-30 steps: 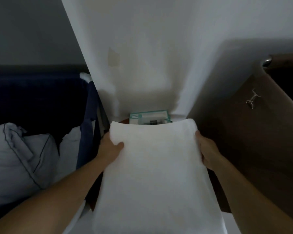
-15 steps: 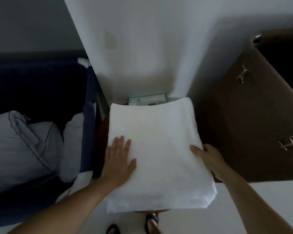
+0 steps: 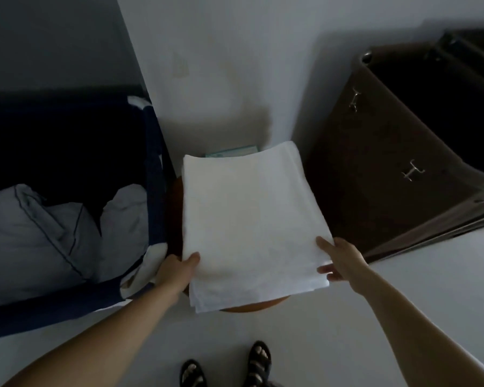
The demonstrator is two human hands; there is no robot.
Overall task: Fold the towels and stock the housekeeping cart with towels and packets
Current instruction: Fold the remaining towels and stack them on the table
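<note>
A folded white towel (image 3: 249,219) lies flat on a round wooden stool (image 3: 252,305) set against the white wall. My left hand (image 3: 176,272) grips the towel's near left corner, thumb on top and fingers underneath. My right hand (image 3: 340,259) holds the near right corner, thumb on top and fingers below the edge. A teal and white packet (image 3: 231,151) peeks out behind the towel's far edge, mostly hidden.
A dark blue fabric bin (image 3: 67,169) with pale grey pillows (image 3: 39,233) stands at the left. A dark brown cabinet (image 3: 389,163) with metal handles leans at the right. My sandalled feet (image 3: 227,367) stand on the white floor below the stool.
The towel went from being held out in front to lying on the stool. My left hand pressed flat on it, then both hands slid back to its near corners.
</note>
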